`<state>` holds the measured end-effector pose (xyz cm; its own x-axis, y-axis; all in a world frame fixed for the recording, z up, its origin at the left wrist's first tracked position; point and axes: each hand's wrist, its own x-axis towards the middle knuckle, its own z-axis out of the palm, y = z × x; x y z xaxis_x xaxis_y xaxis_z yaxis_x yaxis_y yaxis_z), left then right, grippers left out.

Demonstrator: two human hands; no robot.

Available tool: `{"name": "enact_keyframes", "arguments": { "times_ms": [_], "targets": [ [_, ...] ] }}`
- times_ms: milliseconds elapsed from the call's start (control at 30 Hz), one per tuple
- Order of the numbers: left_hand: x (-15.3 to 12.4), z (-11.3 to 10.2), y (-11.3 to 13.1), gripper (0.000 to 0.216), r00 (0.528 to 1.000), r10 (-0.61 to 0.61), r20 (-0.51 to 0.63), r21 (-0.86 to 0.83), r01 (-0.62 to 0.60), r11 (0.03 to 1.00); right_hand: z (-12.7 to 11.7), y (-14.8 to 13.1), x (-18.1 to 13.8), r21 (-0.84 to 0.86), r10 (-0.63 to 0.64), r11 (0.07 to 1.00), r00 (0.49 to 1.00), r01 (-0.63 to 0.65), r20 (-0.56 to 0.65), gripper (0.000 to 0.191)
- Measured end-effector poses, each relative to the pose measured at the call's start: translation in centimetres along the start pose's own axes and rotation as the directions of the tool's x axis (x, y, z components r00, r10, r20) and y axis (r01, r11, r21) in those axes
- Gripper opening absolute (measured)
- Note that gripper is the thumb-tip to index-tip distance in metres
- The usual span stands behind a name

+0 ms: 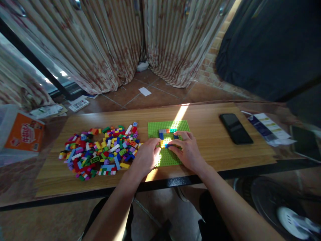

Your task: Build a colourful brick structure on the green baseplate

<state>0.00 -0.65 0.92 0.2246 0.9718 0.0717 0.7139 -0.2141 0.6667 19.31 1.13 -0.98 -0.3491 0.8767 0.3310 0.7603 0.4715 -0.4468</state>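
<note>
A green baseplate (153, 126) lies on the table with a small rectangular outline of toy bricks on it. Grey, orange and teal bricks (173, 131) make its far side, and a dark blue brick (161, 135) stands on its left side. Along the near side are a sunlit yellow brick (162, 144) and a blue brick (167, 146). My left hand (147, 154) is closed, fingertips against the yellow brick's left end. My right hand (188, 149) curls over the outline's right side, thumb and finger pinching at the blue brick; the fingers hide part of it.
Left of the baseplate spreads a big pile of mixed coloured bricks (100, 152). A black phone (236, 129) and printed papers (269, 127) lie to the right. An orange-labelled plastic box (26, 134) stands beyond the left end. The wooden table (208, 117) has a dark front edge.
</note>
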Motion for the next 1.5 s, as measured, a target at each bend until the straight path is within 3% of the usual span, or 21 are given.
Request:
{"name": "enact_keyframes", "arguments": {
  "times_ms": [533,967,1167,1500],
  "targets": [
    [-0.5,1.0,0.1,0.036,0.999,0.047,0.017,0.195,-0.049,0.98,0.1,-0.2,0.1,0.017,-0.054,0.998,0.999,0.054,0.009,0.01],
    [-1.7,1.9,0.4,0.038,0.99,0.135,0.035,0.309,-0.139,0.941,0.5,-0.2,0.3,0.009,-0.028,1.0,1.0,0.028,-0.006,0.008],
    [-2.1,2.7,1.7,0.046,0.995,0.104,-0.003,0.441,-0.092,0.893,0.5,-0.3,0.4,0.017,-0.005,1.0,1.0,0.005,-0.008,0.006],
    [-1.6,3.3,2.2,0.041,0.998,0.03,-0.047,0.461,-0.005,0.887,0.6,-0.2,0.4,-0.077,0.066,0.995,0.998,-0.067,-0.014,0.011]
  ]
}}
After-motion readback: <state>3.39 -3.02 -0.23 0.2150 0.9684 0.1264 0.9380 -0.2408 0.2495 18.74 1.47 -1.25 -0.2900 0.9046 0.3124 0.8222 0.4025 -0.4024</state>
